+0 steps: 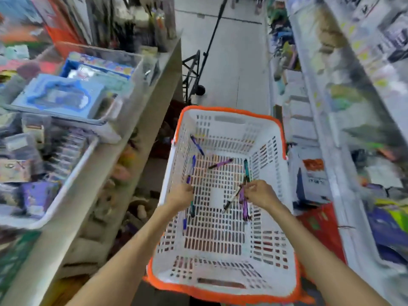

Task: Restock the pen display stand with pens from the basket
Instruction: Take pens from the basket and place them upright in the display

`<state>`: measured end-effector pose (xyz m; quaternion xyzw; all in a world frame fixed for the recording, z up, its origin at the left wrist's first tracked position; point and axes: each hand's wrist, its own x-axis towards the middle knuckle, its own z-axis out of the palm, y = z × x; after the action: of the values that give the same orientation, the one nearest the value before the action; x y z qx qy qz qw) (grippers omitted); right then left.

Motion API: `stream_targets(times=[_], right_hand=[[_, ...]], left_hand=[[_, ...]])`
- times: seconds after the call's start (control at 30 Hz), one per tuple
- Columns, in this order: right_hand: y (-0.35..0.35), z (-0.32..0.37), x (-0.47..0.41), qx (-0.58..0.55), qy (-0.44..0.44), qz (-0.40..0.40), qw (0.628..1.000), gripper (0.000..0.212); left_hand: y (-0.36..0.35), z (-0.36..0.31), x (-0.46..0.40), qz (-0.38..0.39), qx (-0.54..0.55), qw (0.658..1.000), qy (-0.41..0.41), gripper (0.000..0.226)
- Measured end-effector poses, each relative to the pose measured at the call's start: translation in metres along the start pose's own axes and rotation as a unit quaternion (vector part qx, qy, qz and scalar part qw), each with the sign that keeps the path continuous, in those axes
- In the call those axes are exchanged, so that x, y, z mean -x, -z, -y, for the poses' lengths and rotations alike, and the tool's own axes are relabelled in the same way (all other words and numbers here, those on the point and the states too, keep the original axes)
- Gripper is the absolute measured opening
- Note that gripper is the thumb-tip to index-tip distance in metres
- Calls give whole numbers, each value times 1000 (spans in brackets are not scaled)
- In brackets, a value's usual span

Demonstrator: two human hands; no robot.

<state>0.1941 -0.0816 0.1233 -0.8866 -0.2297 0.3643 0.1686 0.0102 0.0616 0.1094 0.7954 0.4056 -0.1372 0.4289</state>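
A white slotted basket with an orange rim [231, 111] stands on the aisle floor below me. Both my hands are inside it. My left hand [182, 196] grips a few pens that point down, a teal one [192, 209] and a blue one [185, 223]. My right hand [259, 194] holds a bunch of purple pens [244, 206] and a white pen with a black tip [230, 200]. Loose in the basket lie a purple pen [220, 163], a teal pen [246, 170] and two blue pens [197, 145] [192, 165]. No pen display stand can be made out in the blurred view.
A counter edge [132, 138] runs along the left with clear bins of boxed stationery [66, 96]. Shelves of packaged goods [353, 107] line the right. A black folding trolley [194, 71] stands on the grey floor beyond the basket. A red bag [320, 228] sits right of the basket.
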Motion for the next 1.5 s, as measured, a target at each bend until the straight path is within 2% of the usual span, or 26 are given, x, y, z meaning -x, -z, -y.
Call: stream_targets(times=[0.17, 0.27, 0.3, 0.33, 0.4, 0.47, 0.63, 0.87, 0.97, 1.03, 1.13, 1.2, 1.3, 1.4, 1.5], right_hand=[[-23, -36, -51, 59, -54, 67, 995, 37], [-49, -48, -71, 77, -90, 89, 989, 22], [-56, -50, -78, 85, -98, 90, 988, 11], [-63, -52, -84, 81, -100, 85, 988, 10], [-74, -54, -92, 81, -109, 69, 988, 57], [-83, -55, -95, 72, -102, 33, 992, 74], [-111, -52, -109, 88, -109, -63, 988, 79], [-120, -40, -117, -15, -152, -143, 978, 58], [-124, -41, -115, -57, -141, -161, 975, 64], [-129, -45, -115, -47, -119, -153, 980, 60], [-132, -49, -117, -8, -84, -130, 988, 54], [-131, -53, -117, 15, -68, -116, 991, 52], [-126, -60, -121, 32, -48, -81, 995, 45], [-113, -67, -127, -59, -45, -4, 997, 40], [-103, -66, -131, -185, -67, 84, 977, 39]], left_hand=[[-48, 16, -50, 42, 15, 997, 70, 35], [-72, 21, -67, 21, 4, 992, 127, 38], [-77, 23, -70, -4, -5, 990, 141, 34], [-84, 24, -73, -30, -19, 988, 151, 26], [-93, 30, -79, -67, -51, 982, 168, 17], [-99, 32, -82, -86, -67, 977, 182, 25], [-109, 35, -92, -118, -12, 982, 148, 38], [-115, 49, -105, -103, 157, 976, 108, 35], [-117, 49, -103, -133, 124, 973, 141, 31], [-118, 46, -99, -152, 58, 968, 192, 24], [-124, 47, -95, -86, -23, 969, 231, 26], [-130, 49, -98, -59, -27, 970, 236, 34], [-132, 46, -106, -85, 11, 967, 242, 44], [-128, 37, -121, -126, 23, 966, 224, 47], [-125, 22, -132, -127, 1, 970, 205, 41]])
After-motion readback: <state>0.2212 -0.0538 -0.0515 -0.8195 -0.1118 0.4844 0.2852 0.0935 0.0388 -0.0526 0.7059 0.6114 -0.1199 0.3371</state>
